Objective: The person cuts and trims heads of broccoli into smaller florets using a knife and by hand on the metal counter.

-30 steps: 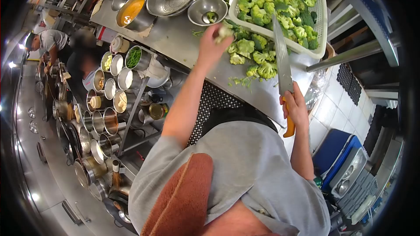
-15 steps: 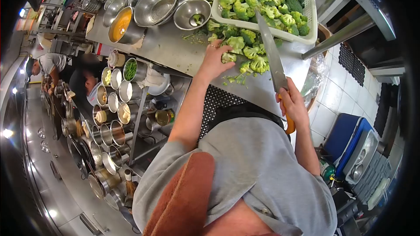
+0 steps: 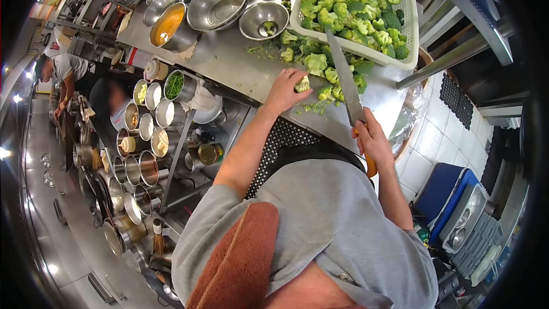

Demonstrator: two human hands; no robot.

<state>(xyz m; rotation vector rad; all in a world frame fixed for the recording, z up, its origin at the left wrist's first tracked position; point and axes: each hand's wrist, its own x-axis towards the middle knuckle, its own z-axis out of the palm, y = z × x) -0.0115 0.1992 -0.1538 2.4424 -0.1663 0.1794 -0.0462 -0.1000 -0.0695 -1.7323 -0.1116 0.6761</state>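
My left hand (image 3: 287,90) is closed around a small broccoli floret (image 3: 302,84) above the steel counter (image 3: 240,67). In my right hand (image 3: 372,136) is a large knife (image 3: 345,78) with an orange handle, its blade pointing up and left over loose broccoli florets (image 3: 315,64). The blade's tip overlaps the near rim of a white plastic basket (image 3: 413,34) full of broccoli. Small green scraps lie on the counter near my left hand. A small steel bowl (image 3: 263,21) with a green piece in it stands behind that hand.
Larger steel bowls (image 3: 217,4) and a pot of orange liquid (image 3: 169,26) stand at the counter's back left. Containers of ingredients (image 3: 167,113) sit on a lower rack at left. A metal post (image 3: 452,60) juts in from the right. Other people (image 3: 67,68) are at far left.
My left hand went into the loose broccoli, then came back toward the counter's front edge with a floret. The knife stays in my right hand, its blade over the florets.
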